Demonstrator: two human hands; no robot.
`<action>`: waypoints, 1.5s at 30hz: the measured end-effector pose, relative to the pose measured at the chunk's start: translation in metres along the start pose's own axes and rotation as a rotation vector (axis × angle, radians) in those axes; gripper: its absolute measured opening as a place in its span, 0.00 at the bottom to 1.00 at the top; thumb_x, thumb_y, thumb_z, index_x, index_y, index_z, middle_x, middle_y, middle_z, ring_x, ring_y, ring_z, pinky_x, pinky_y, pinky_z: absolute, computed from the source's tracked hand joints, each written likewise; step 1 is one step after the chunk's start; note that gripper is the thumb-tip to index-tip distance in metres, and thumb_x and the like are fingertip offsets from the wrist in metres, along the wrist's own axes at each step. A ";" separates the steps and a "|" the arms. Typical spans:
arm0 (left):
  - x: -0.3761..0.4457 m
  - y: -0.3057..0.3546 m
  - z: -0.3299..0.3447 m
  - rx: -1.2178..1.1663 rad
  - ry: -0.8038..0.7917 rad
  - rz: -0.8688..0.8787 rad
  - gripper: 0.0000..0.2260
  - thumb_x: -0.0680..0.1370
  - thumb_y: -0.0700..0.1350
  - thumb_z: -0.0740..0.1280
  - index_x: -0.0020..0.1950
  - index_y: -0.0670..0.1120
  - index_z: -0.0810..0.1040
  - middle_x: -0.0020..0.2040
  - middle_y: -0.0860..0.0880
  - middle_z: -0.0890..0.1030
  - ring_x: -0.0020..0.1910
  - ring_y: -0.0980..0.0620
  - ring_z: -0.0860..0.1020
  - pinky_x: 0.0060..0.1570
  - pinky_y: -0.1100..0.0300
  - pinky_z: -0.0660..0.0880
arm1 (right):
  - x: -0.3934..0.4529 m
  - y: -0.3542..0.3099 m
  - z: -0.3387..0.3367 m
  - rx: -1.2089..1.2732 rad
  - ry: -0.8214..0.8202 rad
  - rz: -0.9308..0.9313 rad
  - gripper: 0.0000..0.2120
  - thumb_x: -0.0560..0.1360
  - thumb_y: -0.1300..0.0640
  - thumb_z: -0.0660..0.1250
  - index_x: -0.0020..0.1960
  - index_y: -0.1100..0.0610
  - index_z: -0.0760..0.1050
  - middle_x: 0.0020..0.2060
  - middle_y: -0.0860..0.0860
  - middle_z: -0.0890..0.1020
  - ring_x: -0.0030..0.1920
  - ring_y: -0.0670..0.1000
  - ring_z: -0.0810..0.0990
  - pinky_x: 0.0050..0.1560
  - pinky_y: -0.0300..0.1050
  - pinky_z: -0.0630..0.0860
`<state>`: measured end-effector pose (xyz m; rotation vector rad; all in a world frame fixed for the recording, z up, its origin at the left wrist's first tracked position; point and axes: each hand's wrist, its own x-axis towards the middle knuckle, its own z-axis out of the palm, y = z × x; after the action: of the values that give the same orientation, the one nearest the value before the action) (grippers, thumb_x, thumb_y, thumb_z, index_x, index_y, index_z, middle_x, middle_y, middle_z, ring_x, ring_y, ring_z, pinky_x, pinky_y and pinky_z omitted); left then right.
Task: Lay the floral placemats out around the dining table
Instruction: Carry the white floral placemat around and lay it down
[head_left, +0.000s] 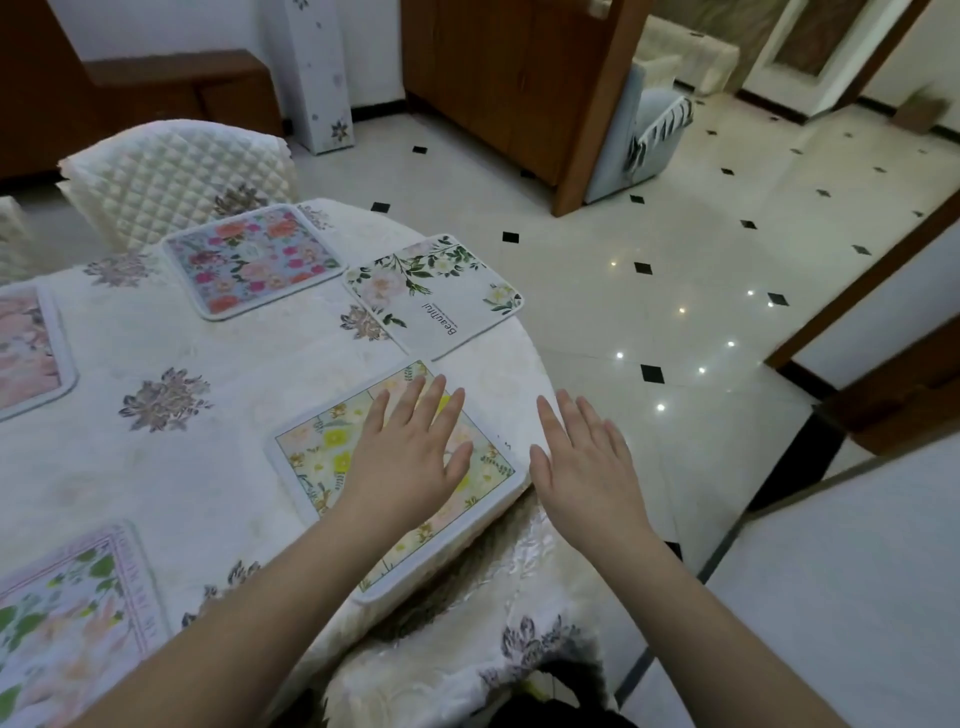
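Note:
Several floral placemats lie around the round dining table (208, 467), which has a white cloth. My left hand (410, 452) rests flat, fingers spread, on a yellow-flowered placemat (322, 457) at the table's right edge. My right hand (582, 462) hovers open just right of that mat, over the table's rim, holding nothing. Farther back lie a white placemat with green leaves (441, 296) and a blue placemat with pink and orange flowers (249, 257). A pink placemat (26, 348) is cut off at the left edge. A green-leafed placemat (67, 613) lies near left.
A chair with a quilted cream cover (171, 171) stands behind the table. Glossy tiled floor (675, 260) with black diamonds stretches to the right. A wooden cabinet (514, 83) and a doorway are at the back. A dark object (556, 691) shows at the bottom edge.

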<state>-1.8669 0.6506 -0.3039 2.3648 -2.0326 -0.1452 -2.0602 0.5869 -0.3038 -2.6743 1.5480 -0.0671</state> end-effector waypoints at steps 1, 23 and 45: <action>0.004 0.004 0.001 0.006 -0.004 -0.003 0.35 0.74 0.63 0.29 0.81 0.54 0.41 0.81 0.51 0.43 0.79 0.50 0.41 0.77 0.46 0.40 | 0.003 0.005 0.000 0.000 -0.001 -0.002 0.34 0.75 0.42 0.32 0.80 0.50 0.47 0.80 0.50 0.51 0.79 0.52 0.48 0.76 0.52 0.46; 0.143 0.126 0.019 0.080 0.037 -0.238 0.29 0.80 0.61 0.45 0.79 0.51 0.61 0.78 0.48 0.63 0.78 0.47 0.59 0.74 0.46 0.48 | 0.144 0.167 0.032 0.162 -0.033 -0.171 0.28 0.78 0.48 0.48 0.76 0.55 0.63 0.74 0.53 0.68 0.74 0.56 0.65 0.72 0.58 0.61; 0.235 0.169 0.036 0.035 0.147 -0.245 0.27 0.81 0.58 0.49 0.75 0.47 0.69 0.75 0.45 0.69 0.75 0.44 0.64 0.73 0.43 0.50 | 0.214 0.241 0.014 0.079 -0.083 -0.124 0.36 0.75 0.37 0.30 0.80 0.48 0.46 0.80 0.47 0.50 0.79 0.50 0.45 0.77 0.54 0.39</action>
<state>-2.0013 0.3944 -0.3410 2.5537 -1.6930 0.0602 -2.1609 0.2818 -0.3305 -2.6725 1.3266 -0.0215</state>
